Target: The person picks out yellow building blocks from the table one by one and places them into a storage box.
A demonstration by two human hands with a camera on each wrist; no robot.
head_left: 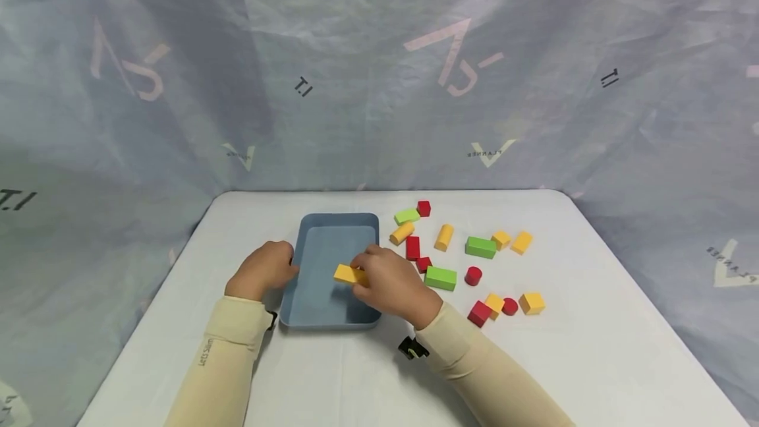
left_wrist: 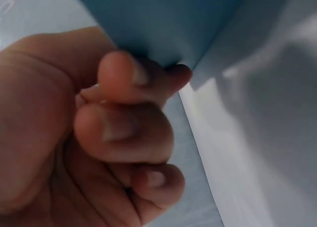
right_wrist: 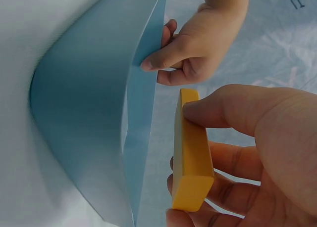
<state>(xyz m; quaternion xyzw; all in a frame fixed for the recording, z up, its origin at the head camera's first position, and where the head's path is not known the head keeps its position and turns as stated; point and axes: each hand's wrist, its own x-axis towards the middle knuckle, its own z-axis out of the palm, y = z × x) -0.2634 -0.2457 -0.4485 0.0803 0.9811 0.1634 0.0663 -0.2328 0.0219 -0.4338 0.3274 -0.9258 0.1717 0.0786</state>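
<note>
A blue-grey tray (head_left: 332, 249) with low walls lies on the white table, and its visible floor holds no blocks. My left hand (head_left: 265, 270) grips the tray's left wall, thumb on the inner side; the left wrist view shows the other fingers (left_wrist: 126, 130) curled against the outside. Above the tray's right part, my right hand (head_left: 394, 282) holds a flat yellow rectangular block (head_left: 350, 275). In the right wrist view, the thumb presses one side of this block (right_wrist: 195, 153) and the fingers lie behind it.
Right of the tray, wooden blocks are scattered: green blocks (head_left: 441, 278), yellow cylinders (head_left: 444, 237), red cubes (head_left: 479, 313), red discs (head_left: 510, 306) and yellow cubes (head_left: 532, 303). A printed grey sheet (head_left: 367, 117) hangs behind the white table (head_left: 593, 348).
</note>
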